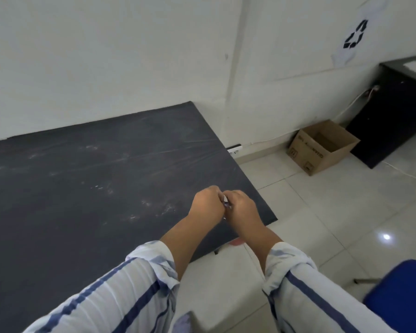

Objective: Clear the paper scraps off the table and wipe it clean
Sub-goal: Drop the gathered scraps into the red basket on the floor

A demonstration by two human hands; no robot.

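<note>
Paper scraps [225,201] are seen pinched between the left hand [207,205] and the right hand [242,205], which are held knuckle to knuckle with fingers curled inward above the near right corner of the dark bench [82,212]; only a sliver of white paper shows in the gap, so how much is gripped cannot be told; no other scrap can be made out on the bench top, though pale chalky smears [159,209] lie across it, and no cloth is in view; the chief risk is judged to be spillage, since the bundle is held close to the bench edge with the tiled floor [322,224] just beyond, and small pieces could be let slip from the underside of the grip if the hands were parted or loosened too soon; an open cardboard box [322,147] stands on the floor well apart, by the wall that bears a recycling sign [354,34], and is taken to be the likely destination, so the load would have to be carried across open floor; a blue chair [401,296] stands near the person's right and could be knocked in turning; were the smears rubbed dry, or the rolled sleeves [139,272] dragged through them, the dust could merely be spread rather than lifted.
</note>
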